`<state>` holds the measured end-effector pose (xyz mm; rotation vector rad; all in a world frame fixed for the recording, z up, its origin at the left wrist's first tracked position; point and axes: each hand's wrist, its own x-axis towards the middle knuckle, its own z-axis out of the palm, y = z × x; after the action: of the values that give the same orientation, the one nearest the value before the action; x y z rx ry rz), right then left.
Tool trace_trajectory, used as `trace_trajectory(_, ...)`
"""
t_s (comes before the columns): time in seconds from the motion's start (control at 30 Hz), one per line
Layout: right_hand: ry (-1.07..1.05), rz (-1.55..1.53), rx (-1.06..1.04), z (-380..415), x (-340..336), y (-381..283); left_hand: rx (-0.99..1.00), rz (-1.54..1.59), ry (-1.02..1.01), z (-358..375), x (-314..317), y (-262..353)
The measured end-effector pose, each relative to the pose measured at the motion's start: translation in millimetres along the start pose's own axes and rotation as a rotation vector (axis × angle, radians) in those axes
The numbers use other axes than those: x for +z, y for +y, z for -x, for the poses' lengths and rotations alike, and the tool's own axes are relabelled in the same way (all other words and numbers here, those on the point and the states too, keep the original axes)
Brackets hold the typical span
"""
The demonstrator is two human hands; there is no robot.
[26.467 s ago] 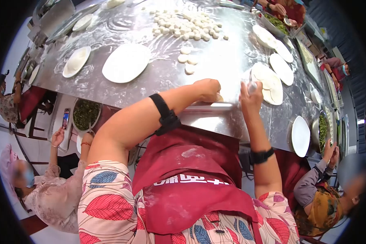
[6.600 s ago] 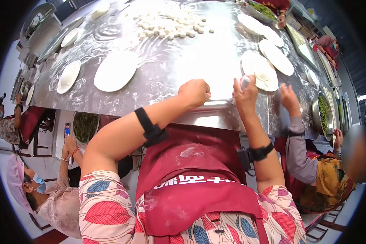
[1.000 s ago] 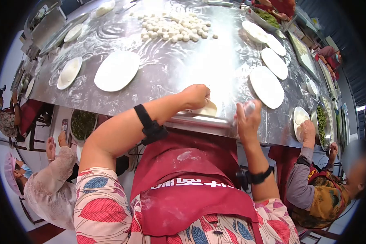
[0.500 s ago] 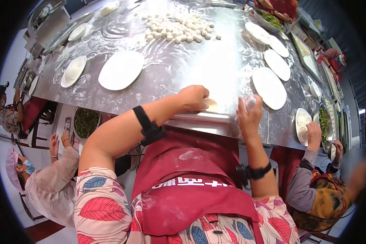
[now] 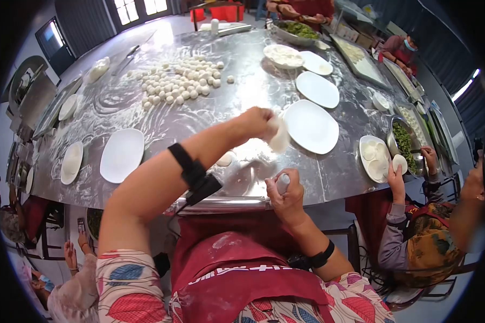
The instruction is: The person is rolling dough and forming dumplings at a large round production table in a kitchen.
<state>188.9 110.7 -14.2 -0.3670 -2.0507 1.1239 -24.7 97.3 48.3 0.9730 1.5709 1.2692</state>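
My left hand (image 5: 257, 123) is closed on the edge of a thin round dough wrapper (image 5: 279, 135), which hangs blurred above the steel table near the front edge of a white plate (image 5: 311, 127). My right hand (image 5: 286, 200) is closed around a short, pale rolling pin (image 5: 283, 183), seen nearly end-on, at the table's near edge. A small flattened dough piece (image 5: 224, 159) lies on the table by my left forearm, partly covered by it.
Many small dough balls (image 5: 183, 81) lie on the floured steel table (image 5: 242, 116). White plates (image 5: 123, 156) stand left and right. At the right, a co-worker's hand (image 5: 397, 180) holds a wrapper beside a bowl of green filling (image 5: 403, 141). Another person sits at the left.
My left hand has lifted the dough wrapper off the table toward the plate on the right. My right hand, with the rolling pin, is now nearer the table's front edge. The view has tilted up.
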Motion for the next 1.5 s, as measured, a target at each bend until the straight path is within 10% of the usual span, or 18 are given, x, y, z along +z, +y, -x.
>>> trace_trajectory(0.07, -0.001, -0.003, -0.007, -0.1, -1.4, -4.3, -0.024, 0.132, 0.131, -12.0, -0.1, 24.5)
trace_trajectory(0.3, -0.011, -0.01, -0.044, -2.7, -1.2, -1.6, -0.254, -1.183, 0.089, 44.8, -47.6, -31.8)
trace_trajectory(0.5, -0.006, -0.029, 0.015, -1.0, 1.7, 2.6, 0.071, -1.021, 0.303, 81.8, -43.5, -74.9)
trace_trajectory(0.77, -0.013, 0.019, 0.08, -24.3, 11.5, 8.2, -0.109, -0.662, 0.073, 95.6, -39.0, -64.2)
trace_trajectory(1.07, 0.018, 0.283, -0.166, -74.0, 39.0, 52.6, -0.081, -0.734, 0.17, 98.4, -32.7, -72.9)
trace_trajectory(1.5, -0.027, 0.1, 0.078, -40.0, 19.6, 19.7, -0.024, -0.709, 0.347, 115.7, -23.2, -84.1)
